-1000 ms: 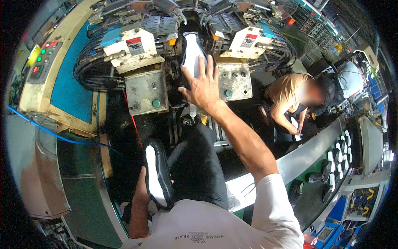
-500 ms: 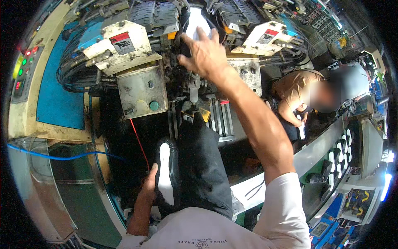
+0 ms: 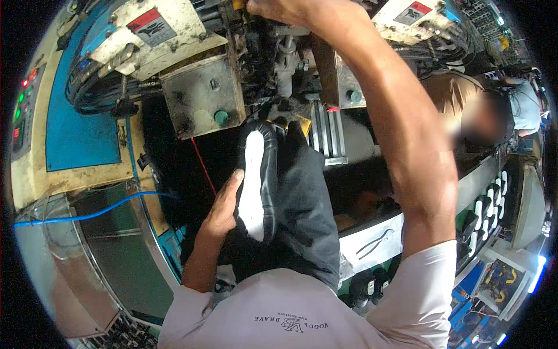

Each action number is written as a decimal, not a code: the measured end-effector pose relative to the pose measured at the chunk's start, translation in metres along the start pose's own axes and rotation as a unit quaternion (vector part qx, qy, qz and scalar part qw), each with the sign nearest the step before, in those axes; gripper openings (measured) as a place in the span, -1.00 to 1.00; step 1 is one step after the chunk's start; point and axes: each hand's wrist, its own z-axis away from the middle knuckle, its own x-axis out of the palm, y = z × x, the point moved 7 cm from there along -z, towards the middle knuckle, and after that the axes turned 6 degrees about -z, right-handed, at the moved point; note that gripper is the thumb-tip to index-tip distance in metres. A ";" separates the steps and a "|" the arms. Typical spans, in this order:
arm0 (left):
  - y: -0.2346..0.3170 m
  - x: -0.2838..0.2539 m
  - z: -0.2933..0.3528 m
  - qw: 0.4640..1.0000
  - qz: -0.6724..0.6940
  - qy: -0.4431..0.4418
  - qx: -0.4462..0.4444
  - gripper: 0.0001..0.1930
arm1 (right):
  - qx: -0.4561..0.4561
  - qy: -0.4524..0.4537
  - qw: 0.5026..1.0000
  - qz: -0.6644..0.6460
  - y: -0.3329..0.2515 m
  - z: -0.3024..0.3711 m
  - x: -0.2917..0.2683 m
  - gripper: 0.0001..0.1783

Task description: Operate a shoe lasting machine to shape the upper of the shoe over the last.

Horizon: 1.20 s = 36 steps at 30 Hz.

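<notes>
In my left hand (image 3: 224, 206) is a black shoe upper (image 3: 268, 174) with a white insole board facing up, its toe pointing toward the machine. My thumb lies along its left edge and the other fingers are hidden beneath it. The shoe upper is over my dark trousers (image 3: 305, 200). My right hand (image 3: 282, 8) reaches up to the middle of a large machine (image 3: 200, 96), at the top edge of the picture. Its fingers are mostly cut off there, so what it touches cannot be seen.
A control panel (image 3: 22, 110) with lit buttons stands at far left, with a blue hose (image 3: 104, 212) below. Pliers (image 3: 375, 244) lie on a white sheet at right. Beyond, a person (image 3: 453, 96) sits near a rack of white-soled shoe pieces (image 3: 485, 206).
My left hand has raised the shoe upper toward the machine. The view has tilted down, so the white-soled piece under my right hand in the machine has left the picture.
</notes>
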 end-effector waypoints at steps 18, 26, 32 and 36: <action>-0.013 0.084 0.055 0.966 -0.188 0.012 0.175 -0.28 | 0.387 0.035 0.632 -0.671 -0.152 0.400 0.033 -0.07; -0.020 0.110 0.085 0.935 -0.265 -0.089 0.217 -0.13 | 0.400 0.074 0.491 -0.770 -0.138 0.392 0.019 -0.05; -0.063 0.085 0.111 0.965 -0.035 -0.157 0.208 -0.10 | 0.419 0.097 0.457 -0.779 -0.151 0.392 0.029 -0.06; -0.088 0.050 0.122 0.970 0.058 -0.156 0.175 -0.15 | 0.412 -0.019 0.545 -0.730 -0.181 0.395 0.050 -0.03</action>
